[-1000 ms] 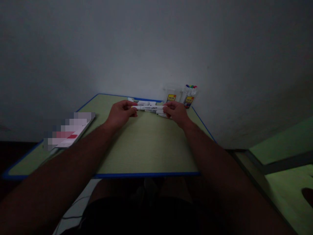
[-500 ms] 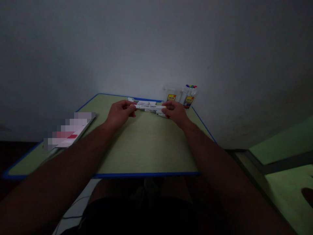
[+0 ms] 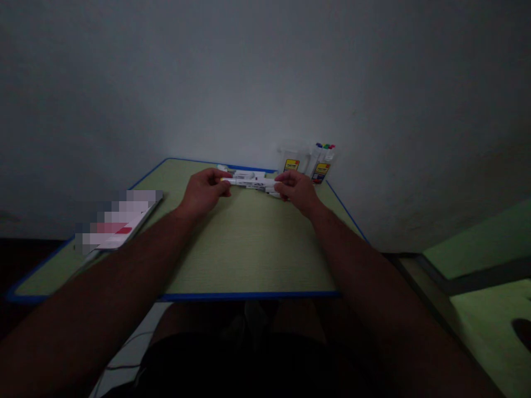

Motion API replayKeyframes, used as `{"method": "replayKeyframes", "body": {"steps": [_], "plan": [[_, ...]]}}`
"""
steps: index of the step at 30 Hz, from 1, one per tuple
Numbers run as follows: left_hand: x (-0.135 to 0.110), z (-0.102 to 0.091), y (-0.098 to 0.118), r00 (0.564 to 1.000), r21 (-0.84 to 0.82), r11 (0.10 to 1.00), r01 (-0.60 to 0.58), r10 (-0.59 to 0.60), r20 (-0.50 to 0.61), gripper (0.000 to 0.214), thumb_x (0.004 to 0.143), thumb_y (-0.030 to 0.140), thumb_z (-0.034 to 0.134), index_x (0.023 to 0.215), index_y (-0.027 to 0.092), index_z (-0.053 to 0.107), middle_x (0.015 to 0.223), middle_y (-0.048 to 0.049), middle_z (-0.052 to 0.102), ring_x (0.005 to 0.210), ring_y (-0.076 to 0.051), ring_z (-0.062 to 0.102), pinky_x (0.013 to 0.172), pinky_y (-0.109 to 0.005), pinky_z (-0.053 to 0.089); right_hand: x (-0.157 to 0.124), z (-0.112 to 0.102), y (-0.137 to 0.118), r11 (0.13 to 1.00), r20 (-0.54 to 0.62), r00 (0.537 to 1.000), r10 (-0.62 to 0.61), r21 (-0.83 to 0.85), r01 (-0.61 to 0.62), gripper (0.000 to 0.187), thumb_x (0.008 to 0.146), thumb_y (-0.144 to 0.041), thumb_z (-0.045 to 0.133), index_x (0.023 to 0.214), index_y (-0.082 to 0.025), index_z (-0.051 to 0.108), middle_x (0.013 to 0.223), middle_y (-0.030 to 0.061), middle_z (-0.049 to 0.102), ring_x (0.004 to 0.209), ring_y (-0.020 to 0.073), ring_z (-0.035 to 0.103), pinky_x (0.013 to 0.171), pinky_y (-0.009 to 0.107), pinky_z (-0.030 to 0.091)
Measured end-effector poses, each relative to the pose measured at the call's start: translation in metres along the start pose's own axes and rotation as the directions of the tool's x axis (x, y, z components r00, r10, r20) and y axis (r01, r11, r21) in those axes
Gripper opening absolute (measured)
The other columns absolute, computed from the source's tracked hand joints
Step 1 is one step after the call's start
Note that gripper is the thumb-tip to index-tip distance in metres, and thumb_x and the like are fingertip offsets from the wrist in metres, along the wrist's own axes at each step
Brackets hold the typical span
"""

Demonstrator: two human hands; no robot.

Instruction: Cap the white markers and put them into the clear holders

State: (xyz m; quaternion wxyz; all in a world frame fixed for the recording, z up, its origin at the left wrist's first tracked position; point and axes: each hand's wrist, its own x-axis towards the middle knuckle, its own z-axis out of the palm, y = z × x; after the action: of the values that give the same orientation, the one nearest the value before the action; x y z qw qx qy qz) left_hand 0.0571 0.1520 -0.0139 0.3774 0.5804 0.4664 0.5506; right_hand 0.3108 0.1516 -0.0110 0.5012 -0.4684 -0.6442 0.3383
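A white marker (image 3: 253, 182) is held level over the far part of the green table (image 3: 244, 249). My left hand (image 3: 205, 190) pinches its left end and my right hand (image 3: 296, 190) grips its right end, both with fingers closed. Several more white markers (image 3: 249, 174) lie on the table just behind and under the held one. Their exact number is hard to make out in the dim light.
Two clear marker packs (image 3: 321, 162) with yellow labels stand against the wall at the table's far right corner. A blurred flat object (image 3: 118, 221) lies at the table's left edge. Another green surface (image 3: 489, 287) sits to the right. A blue rim edges the table.
The held marker and both hands have shifted very slightly; otherwise nothing has visibly changed.
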Motion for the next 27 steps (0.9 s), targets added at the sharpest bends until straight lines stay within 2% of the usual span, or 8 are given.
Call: {"method": "replayKeyframes", "body": {"steps": [8, 14, 27], "plan": [[-0.0014, -0.0003, 0.0031, 1.000, -0.007, 1.000, -0.008, 0.008, 0.002, 0.022, 0.065, 0.015, 0.079, 0.086, 0.017, 0.071, 0.074, -0.0017, 0.071, 0.064, -0.016, 0.066, 0.069, -0.032, 0.057, -0.0024, 0.0008, -0.0040, 1.000, 0.011, 1.000, 0.003, 0.004, -0.003, 0.022, 0.071, -0.033, 0.077, 0.081, -0.019, 0.063, 0.065, -0.0007, 0.066, 0.048, 0.0091, 0.053, 0.046, 0.023, 0.043], [0.0008, -0.0010, 0.0011, 0.998, 0.065, 0.996, -0.055, 0.057, -0.019, 0.026, 0.059, 0.014, 0.081, 0.083, 0.018, 0.072, 0.074, -0.0008, 0.070, 0.069, -0.016, 0.063, 0.067, -0.030, 0.053, -0.0029, 0.0003, -0.0046, 1.000, 0.012, 1.000, -0.014, -0.018, 0.014, 0.020, 0.069, -0.028, 0.076, 0.083, -0.018, 0.065, 0.063, -0.0019, 0.065, 0.046, 0.0084, 0.051, 0.045, 0.023, 0.042], [0.0024, -0.0003, -0.0012, 0.998, 0.000, 0.998, -0.066, 0.066, -0.005, 0.030, 0.055, 0.014, 0.083, 0.083, 0.017, 0.071, 0.078, -0.0014, 0.071, 0.074, -0.018, 0.064, 0.076, -0.034, 0.053, -0.0015, -0.0010, -0.0008, 0.993, 0.029, 0.999, -0.036, -0.114, 0.039, 0.027, 0.064, -0.022, 0.075, 0.089, -0.017, 0.067, 0.061, -0.0037, 0.062, 0.049, 0.0097, 0.053, 0.047, 0.023, 0.043]]}}
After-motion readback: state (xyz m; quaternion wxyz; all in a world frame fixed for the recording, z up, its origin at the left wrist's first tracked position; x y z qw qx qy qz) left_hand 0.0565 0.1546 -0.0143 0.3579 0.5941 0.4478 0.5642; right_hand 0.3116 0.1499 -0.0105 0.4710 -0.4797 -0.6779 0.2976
